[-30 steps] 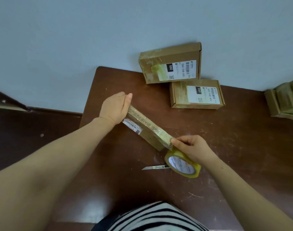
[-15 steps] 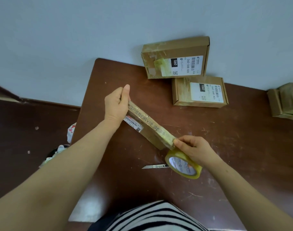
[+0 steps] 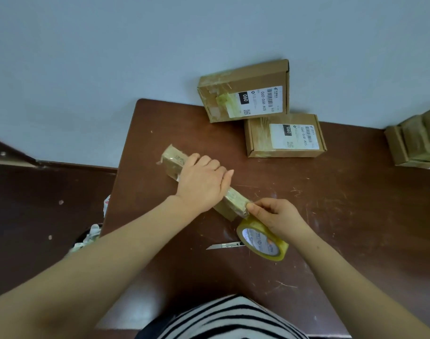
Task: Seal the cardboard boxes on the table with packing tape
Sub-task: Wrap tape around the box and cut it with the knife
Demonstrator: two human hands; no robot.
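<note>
A slim cardboard box (image 3: 174, 157) stands on its edge on the brown table (image 3: 356, 228), running diagonally from upper left to lower right, with tape along its top edge. My left hand (image 3: 201, 183) lies over the middle of the box, fingers curled over its far side and thumb along the top. My right hand (image 3: 276, 216) holds a roll of clear yellowish packing tape (image 3: 262, 243) at the near end of the box, its thumb and fingertips touching the box corner there.
A utility knife (image 3: 225, 246) lies on the table just left of the tape roll. Two labelled boxes (image 3: 243, 91) (image 3: 285, 137) sit at the back by the wall. More taped boxes (image 3: 414, 145) are at the right edge. A bin with crumpled waste (image 3: 89, 237) stands left of the table.
My left hand has moved from the far end of the box to its middle, sliding along the top. My right hand and the tape roll stay at the near end.
</note>
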